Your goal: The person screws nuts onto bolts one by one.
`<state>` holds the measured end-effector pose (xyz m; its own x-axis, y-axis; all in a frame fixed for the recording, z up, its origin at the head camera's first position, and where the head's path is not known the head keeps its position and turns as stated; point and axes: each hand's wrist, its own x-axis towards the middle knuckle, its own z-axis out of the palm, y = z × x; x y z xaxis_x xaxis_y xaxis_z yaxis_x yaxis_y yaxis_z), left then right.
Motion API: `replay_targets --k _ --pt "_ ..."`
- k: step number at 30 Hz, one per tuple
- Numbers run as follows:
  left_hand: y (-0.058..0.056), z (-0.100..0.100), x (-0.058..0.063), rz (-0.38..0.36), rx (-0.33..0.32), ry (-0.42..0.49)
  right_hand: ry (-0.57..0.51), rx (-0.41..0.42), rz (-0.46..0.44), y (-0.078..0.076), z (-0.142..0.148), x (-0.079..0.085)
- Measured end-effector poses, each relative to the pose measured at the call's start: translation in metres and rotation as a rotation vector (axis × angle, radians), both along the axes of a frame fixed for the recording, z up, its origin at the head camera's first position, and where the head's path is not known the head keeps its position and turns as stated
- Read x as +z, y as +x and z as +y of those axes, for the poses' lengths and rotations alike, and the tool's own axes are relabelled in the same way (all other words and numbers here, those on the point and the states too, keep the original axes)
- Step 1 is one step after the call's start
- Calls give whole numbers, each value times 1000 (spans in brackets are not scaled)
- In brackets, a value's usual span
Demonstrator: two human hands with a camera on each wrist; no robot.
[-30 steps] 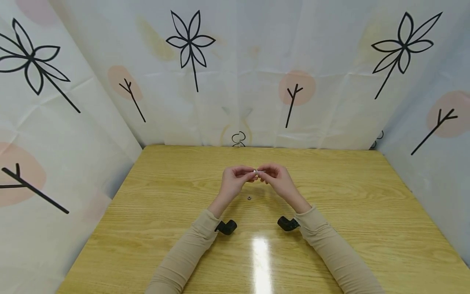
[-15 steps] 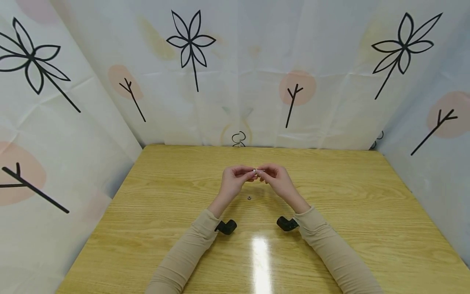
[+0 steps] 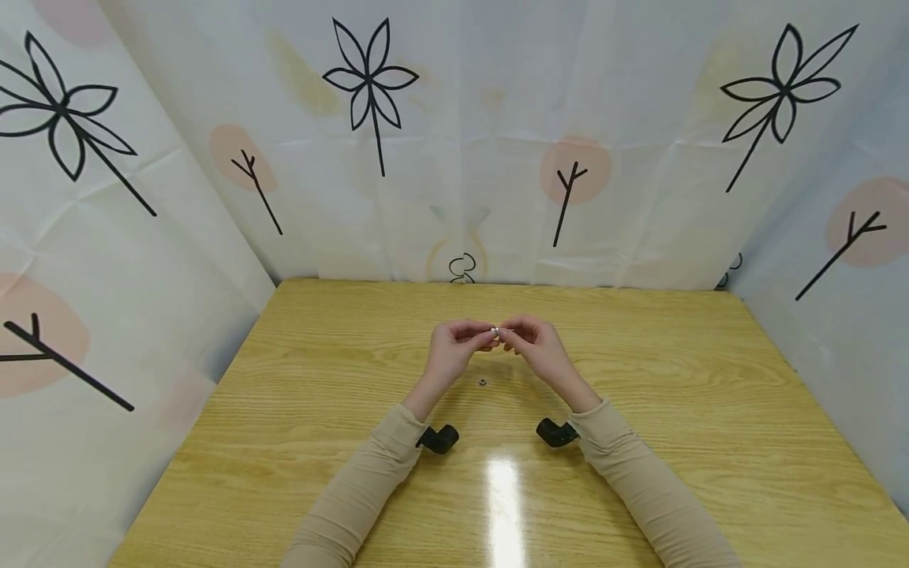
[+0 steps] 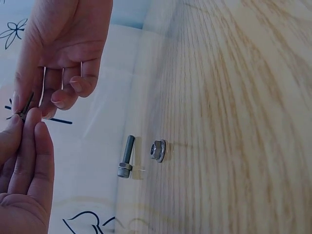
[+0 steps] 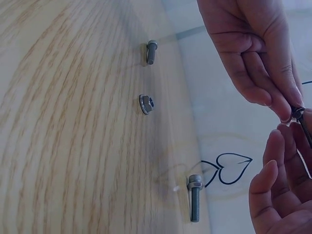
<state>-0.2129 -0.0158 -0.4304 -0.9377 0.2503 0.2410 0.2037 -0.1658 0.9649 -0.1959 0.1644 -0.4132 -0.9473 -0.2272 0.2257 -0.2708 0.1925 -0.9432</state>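
Observation:
My left hand (image 3: pixel 454 343) and my right hand (image 3: pixel 533 343) meet above the table, fingertips together. Between them, both pinch a small bolt (image 4: pixel 29 100), its thin shank pointing toward the right hand. In the right wrist view a round, shiny metal piece (image 5: pixel 298 113) shows at the fingertips; the fingers partly cover it. A loose flange nut (image 3: pixel 482 383) lies on the table nearer the body. Another bolt (image 5: pixel 195 200), with a nut up against its head, rests farther back. A shorter-looking bolt (image 5: pixel 152 51) lies toward the left. The head view does not show these two bolts.
The wooden table (image 3: pixel 319 379) reaches back to a pale patterned cloth (image 3: pixel 454 158), which also hangs along both sides. Black wrist mounts (image 3: pixel 439 439) stick out inward from both sleeves, above the table.
My fingertips shift very slightly around the bolt, and its visible shank moves a little. Both arms and the loose nut stay in place.

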Motion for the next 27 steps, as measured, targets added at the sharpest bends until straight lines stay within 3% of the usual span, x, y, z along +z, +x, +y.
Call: replay_targets --k 6,10,19,27 --pt "0 1 0 -7 6 1 -16 10 -30 12 -3 20" --pt "0 1 1 -16 1 7 17 11 -14 14 -3 25" --pt "0 1 4 -42 -38 11 2 9 1 0 3 1" --pt "2 2 4 -45 -19 6 21 17 28 0 5 -2"
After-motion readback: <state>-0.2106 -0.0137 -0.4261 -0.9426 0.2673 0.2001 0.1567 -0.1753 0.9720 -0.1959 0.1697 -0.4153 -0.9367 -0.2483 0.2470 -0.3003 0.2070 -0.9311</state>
